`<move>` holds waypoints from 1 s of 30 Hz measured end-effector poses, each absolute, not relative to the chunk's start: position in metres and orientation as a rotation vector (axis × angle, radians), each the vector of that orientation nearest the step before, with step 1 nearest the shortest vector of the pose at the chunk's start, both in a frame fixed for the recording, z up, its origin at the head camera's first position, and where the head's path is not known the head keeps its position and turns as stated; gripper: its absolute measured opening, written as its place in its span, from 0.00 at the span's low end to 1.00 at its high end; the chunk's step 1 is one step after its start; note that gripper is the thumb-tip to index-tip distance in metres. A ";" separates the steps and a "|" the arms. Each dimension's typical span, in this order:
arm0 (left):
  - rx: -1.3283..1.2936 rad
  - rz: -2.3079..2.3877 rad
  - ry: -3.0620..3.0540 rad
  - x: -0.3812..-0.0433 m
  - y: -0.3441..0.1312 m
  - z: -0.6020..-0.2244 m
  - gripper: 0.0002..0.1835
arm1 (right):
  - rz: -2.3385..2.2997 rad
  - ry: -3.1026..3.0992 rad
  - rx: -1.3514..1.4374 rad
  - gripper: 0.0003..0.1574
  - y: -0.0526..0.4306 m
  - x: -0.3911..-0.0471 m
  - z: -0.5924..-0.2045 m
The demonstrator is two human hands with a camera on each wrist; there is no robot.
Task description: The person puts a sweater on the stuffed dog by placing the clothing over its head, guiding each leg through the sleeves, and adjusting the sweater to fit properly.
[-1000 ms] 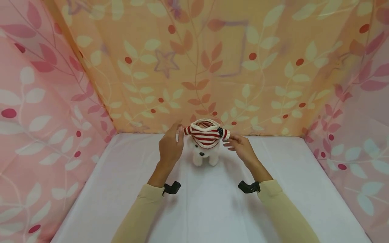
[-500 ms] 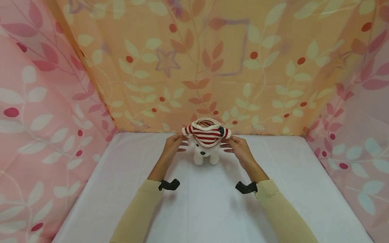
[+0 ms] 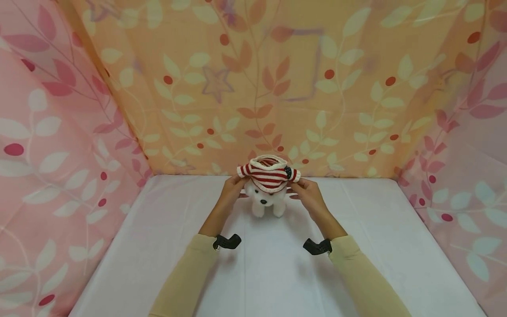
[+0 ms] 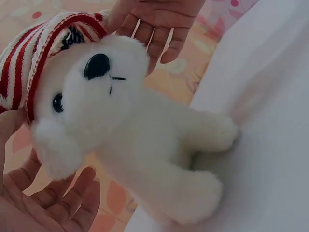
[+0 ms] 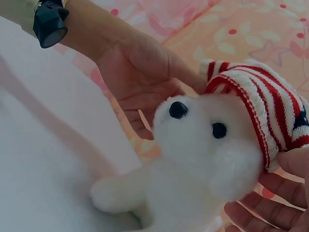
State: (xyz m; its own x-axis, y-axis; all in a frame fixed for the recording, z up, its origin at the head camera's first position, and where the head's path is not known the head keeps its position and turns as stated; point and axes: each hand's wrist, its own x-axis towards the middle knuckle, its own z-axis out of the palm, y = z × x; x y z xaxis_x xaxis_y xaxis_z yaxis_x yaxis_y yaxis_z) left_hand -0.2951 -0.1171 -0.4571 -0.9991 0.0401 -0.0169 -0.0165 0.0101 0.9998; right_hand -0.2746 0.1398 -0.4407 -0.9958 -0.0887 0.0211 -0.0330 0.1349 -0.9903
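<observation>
A white plush dog (image 3: 267, 200) with black eyes and a black nose stands on its legs, facing me. A small red-and-white striped knitted sweater (image 3: 268, 178) sits over the top of its head, its neck opening upward and its short sleeves out to the sides. My left hand (image 3: 231, 193) pinches the sweater's edge at the left sleeve, the thumb on the knit in the left wrist view and the other fingers spread below. On the opposite side my right hand (image 3: 310, 196) pinches the sweater near the right sleeve, its lower fingers beside the dog's head.
The dog stands near the back of a white-covered table (image 3: 273, 273). Close behind rises an orange leaf-patterned cloth wall (image 3: 253, 88). Pink patterned cloth walls flank the left (image 3: 59, 176) and right (image 3: 467, 167). Black wrist cameras (image 3: 227, 241) stick out from both wrists.
My left hand has come down from beside the left sleeve and taken hold of the sweater's edge. My right hand has shifted slightly inward at the right sleeve. The dog stays in place.
</observation>
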 end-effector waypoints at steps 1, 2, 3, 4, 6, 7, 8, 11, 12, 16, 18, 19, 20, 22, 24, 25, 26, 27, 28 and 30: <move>0.015 2.177 2.207 -0.295 -0.116 -0.456 0.24 | -2.028 2.343 -0.113 0.27 0.139 -0.274 -0.440; 0.007 2.175 2.206 -0.294 -0.116 -0.456 0.23 | -2.028 2.345 -0.100 0.26 0.138 -0.274 -0.439; -0.002 2.172 2.205 -0.294 -0.115 -0.455 0.23 | -2.026 2.351 -0.089 0.26 0.137 -0.274 -0.439; -0.011 2.177 2.193 -0.294 -0.115 -0.455 0.22 | -2.024 2.356 -0.077 0.26 0.136 -0.275 -0.439; -0.025 2.204 2.151 -0.293 -0.114 -0.453 0.20 | -2.023 2.364 -0.063 0.26 0.134 -0.275 -0.439; -0.031 2.221 2.127 -0.292 -0.114 -0.453 0.20 | -2.023 2.368 -0.053 0.25 0.134 -0.276 -0.439; -0.038 2.239 2.100 -0.292 -0.114 -0.452 0.20 | -2.026 2.368 -0.045 0.25 0.133 -0.276 -0.439; -0.064 2.284 2.029 -0.290 -0.114 -0.452 0.19 | -2.025 2.368 -0.015 0.24 0.132 -0.276 -0.441; -0.075 2.290 2.018 -0.290 -0.115 -0.452 0.19 | -2.017 2.372 -0.004 0.24 0.132 -0.276 -0.442; -0.120 2.264 2.008 -0.286 -0.120 -0.460 0.18 | -1.971 2.386 0.055 0.22 0.135 -0.273 -0.447; -0.131 2.230 2.010 -0.284 -0.124 -0.464 0.19 | -1.938 2.401 0.072 0.22 0.136 -0.270 -0.450; -0.125 2.215 2.012 -0.282 -0.125 -0.467 0.19 | -1.925 2.408 0.077 0.21 0.137 -0.270 -0.451; -0.123 2.200 2.012 -0.281 -0.126 -0.468 0.19 | -1.913 2.417 0.075 0.21 0.137 -0.269 -0.453; -0.110 2.184 2.002 -0.278 -0.128 -0.472 0.18 | -1.900 2.429 0.071 0.21 0.138 -0.267 -0.457; -0.100 2.183 1.995 -0.276 -0.128 -0.474 0.17 | -1.888 2.438 0.064 0.21 0.139 -0.266 -0.461; -0.093 2.182 1.998 -0.275 -0.128 -0.475 0.17 | -1.885 2.442 0.063 0.21 0.140 -0.266 -0.463; -0.094 2.183 1.992 -0.274 -0.128 -0.476 0.17 | -1.882 2.445 0.062 0.21 0.140 -0.266 -0.465; -0.090 2.183 1.989 -0.274 -0.128 -0.477 0.17 | -1.875 2.452 0.065 0.20 0.141 -0.266 -0.467; -0.089 2.180 1.989 -0.273 -0.128 -0.478 0.17 | -1.872 2.455 0.068 0.20 0.141 -0.266 -0.469; -0.093 2.178 1.984 -0.273 -0.128 -0.482 0.18 | -1.863 2.460 0.058 0.20 0.142 -0.266 -0.473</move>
